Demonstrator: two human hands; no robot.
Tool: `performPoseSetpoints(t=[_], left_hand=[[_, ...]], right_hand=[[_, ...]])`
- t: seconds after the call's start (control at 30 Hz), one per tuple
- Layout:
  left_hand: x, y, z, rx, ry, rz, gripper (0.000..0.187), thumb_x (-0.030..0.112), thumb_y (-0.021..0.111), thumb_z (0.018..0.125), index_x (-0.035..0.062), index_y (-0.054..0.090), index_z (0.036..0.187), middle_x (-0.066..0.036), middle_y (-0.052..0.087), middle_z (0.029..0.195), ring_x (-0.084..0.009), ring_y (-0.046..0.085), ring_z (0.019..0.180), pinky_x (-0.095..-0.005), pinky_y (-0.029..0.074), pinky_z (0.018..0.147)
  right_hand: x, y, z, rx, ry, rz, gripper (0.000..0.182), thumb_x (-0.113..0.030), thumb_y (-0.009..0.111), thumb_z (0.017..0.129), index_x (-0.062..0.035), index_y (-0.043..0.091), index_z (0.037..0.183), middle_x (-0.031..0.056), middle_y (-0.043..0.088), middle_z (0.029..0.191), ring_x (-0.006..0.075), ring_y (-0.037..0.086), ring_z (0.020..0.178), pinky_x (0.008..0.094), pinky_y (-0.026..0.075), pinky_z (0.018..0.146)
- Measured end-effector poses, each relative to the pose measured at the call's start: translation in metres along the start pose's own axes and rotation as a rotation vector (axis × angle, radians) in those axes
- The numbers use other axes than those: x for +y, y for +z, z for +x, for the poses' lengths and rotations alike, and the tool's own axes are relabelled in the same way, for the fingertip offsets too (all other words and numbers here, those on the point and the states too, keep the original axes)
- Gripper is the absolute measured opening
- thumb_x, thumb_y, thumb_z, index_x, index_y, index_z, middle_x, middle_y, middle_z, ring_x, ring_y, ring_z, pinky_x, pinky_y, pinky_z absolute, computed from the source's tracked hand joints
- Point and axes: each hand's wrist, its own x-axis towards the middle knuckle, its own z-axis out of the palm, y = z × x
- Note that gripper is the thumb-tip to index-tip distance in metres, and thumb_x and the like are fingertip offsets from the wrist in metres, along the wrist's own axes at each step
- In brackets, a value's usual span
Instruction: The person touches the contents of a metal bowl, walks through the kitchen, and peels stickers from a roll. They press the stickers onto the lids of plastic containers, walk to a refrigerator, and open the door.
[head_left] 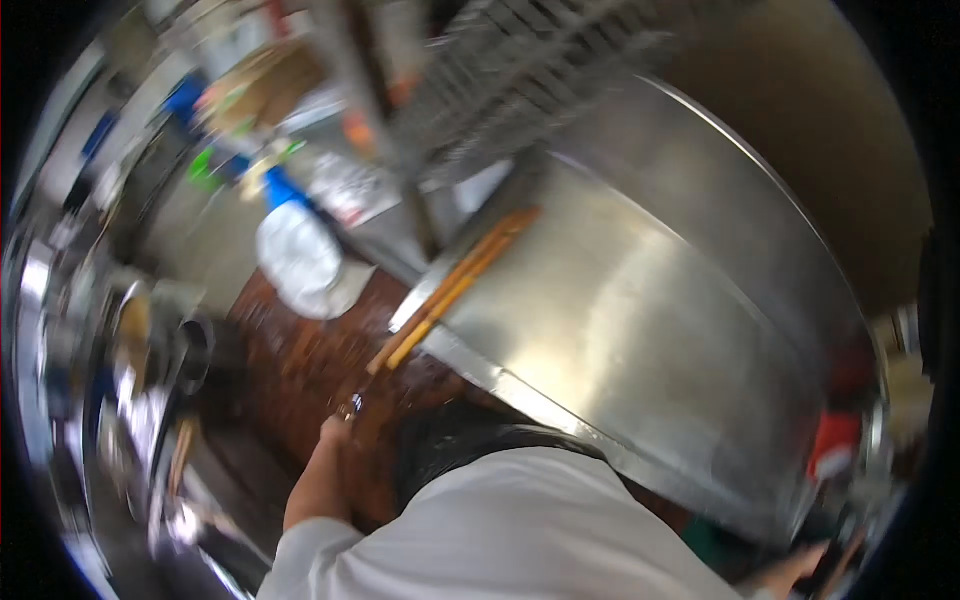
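Observation:
My left hand hangs low over the reddish-brown floor, its fingers drawn together. A small shiny metallic piece shows just past the fingertips; blur hides what it belongs to. Far off at the lower right edge, my right hand is partly cut off and smeared by motion. Beside it is a dark, elongated object, and I cannot make out whether the fingers are around it. Two long wooden sticks lie at a slant along the left end of the stainless steel counter, apart from both hands.
A wire rack hangs above the counter. A white round bundle and a cardboard box are at the upper left. Metal kitchenware crowds the left side. Something red stands at the right. Wet-looking floor lies between.

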Motion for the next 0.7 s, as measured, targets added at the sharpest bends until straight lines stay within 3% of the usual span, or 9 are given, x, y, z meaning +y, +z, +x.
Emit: performPoseSetpoints(t=[0.07, 0.17, 0.3, 0.37, 0.43, 0.53, 0.6, 0.67, 0.7], left_hand=[[-0.076, 0.078, 0.032, -0.101, 0.088, 0.203, 0.063, 0.053, 0.06, 0.095, -0.0053, 0.07, 0.118, -0.026, 0.07, 0.121, -0.0407, 0.064, 0.119, -0.0458, 0.05, 0.102], [-0.065, 0.112, -0.063, 0.018, -0.131, -0.017, 0.062, 0.052, 0.06, 0.095, -0.0047, 0.071, 0.117, -0.026, 0.07, 0.121, -0.0392, 0.064, 0.12, -0.0452, 0.05, 0.103], [-0.08, 0.186, -0.113, -0.017, -0.137, -0.076, 0.062, 0.053, 0.058, 0.097, -0.0044, 0.071, 0.117, -0.024, 0.073, 0.116, -0.0382, 0.067, 0.116, -0.0441, 0.052, 0.099], [-0.049, 0.185, -0.151, -0.362, -0.172, -0.059, 0.061, 0.054, 0.057, 0.099, -0.0046, 0.073, 0.11, -0.021, 0.075, 0.101, -0.0371, 0.073, 0.098, -0.0443, 0.058, 0.084], [-0.032, 0.191, -0.17, -0.485, -0.294, -0.251, 0.042, 0.047, 0.057, 0.102, 0.0158, 0.069, 0.128, -0.015, 0.07, 0.096, -0.0294, 0.073, 0.072, -0.0459, 0.06, 0.055], [0.0, 0.163, -0.173, -0.494, -0.276, -0.215, 0.04, 0.045, 0.06, 0.101, 0.0181, 0.068, 0.129, -0.017, 0.071, 0.096, -0.0301, 0.073, 0.072, -0.0462, 0.06, 0.056], [0.012, 0.133, -0.162, -0.35, 0.008, -0.018, 0.058, 0.049, 0.059, 0.101, -0.0064, 0.07, 0.112, -0.021, 0.073, 0.093, -0.0338, 0.073, 0.083, -0.0436, 0.059, 0.074], [0.022, 0.113, -0.155, 0.048, 0.099, -0.027, 0.054, 0.046, 0.062, 0.098, -0.0052, 0.071, 0.114, -0.024, 0.073, 0.11, -0.0374, 0.071, 0.104, -0.0445, 0.056, 0.09], [0.03, 0.104, -0.152, 0.05, 0.104, -0.022, 0.054, 0.046, 0.062, 0.098, -0.0052, 0.071, 0.114, -0.024, 0.073, 0.11, -0.0374, 0.071, 0.104, -0.0445, 0.056, 0.09]], right_hand=[[-0.077, -0.004, -0.019, 0.017, 0.066, 0.34, 0.049, -0.042, 0.063, 0.1, -0.0125, 0.063, 0.14, 0.0097, 0.066, 0.136, 0.0284, 0.064, 0.119, 0.0426, 0.055, 0.098], [-0.171, 0.016, -0.017, -0.058, 0.017, 0.503, 0.049, -0.041, 0.064, 0.1, -0.0124, 0.063, 0.14, 0.0099, 0.065, 0.136, 0.0284, 0.064, 0.119, 0.0427, 0.055, 0.098], [-0.25, 0.039, -0.008, -0.128, -0.082, 0.584, 0.05, -0.041, 0.064, 0.1, -0.0123, 0.062, 0.141, 0.0101, 0.065, 0.137, 0.0285, 0.063, 0.119, 0.0429, 0.054, 0.098], [-0.277, 0.049, -0.005, -0.152, -0.118, 0.614, 0.05, -0.04, 0.064, 0.1, -0.0122, 0.061, 0.141, 0.0102, 0.064, 0.137, 0.0286, 0.063, 0.119, 0.0429, 0.054, 0.098], [-0.295, 0.057, -0.002, -0.171, -0.147, 0.634, 0.05, -0.04, 0.065, 0.1, -0.0122, 0.061, 0.141, 0.0103, 0.064, 0.137, 0.0286, 0.063, 0.118, 0.043, 0.054, 0.098], [-0.312, 0.066, -0.001, -0.201, -0.171, 0.644, 0.05, -0.039, 0.065, 0.1, -0.0121, 0.061, 0.142, 0.0104, 0.063, 0.137, 0.0287, 0.062, 0.118, 0.0431, 0.054, 0.098], [-0.323, 0.071, 0.0, -0.21, -0.183, 0.656, 0.05, -0.039, 0.065, 0.1, -0.012, 0.06, 0.142, 0.0105, 0.063, 0.137, 0.0287, 0.062, 0.118, 0.0432, 0.054, 0.098], [-0.331, 0.074, 0.002, -0.215, -0.196, 0.668, 0.05, -0.039, 0.065, 0.1, -0.012, 0.06, 0.142, 0.0106, 0.063, 0.137, 0.0287, 0.062, 0.118, 0.0432, 0.053, 0.098], [-0.335, 0.077, 0.003, -0.216, -0.203, 0.672, 0.05, -0.039, 0.065, 0.1, -0.012, 0.06, 0.142, 0.0107, 0.062, 0.137, 0.0288, 0.062, 0.118, 0.0433, 0.053, 0.098]])
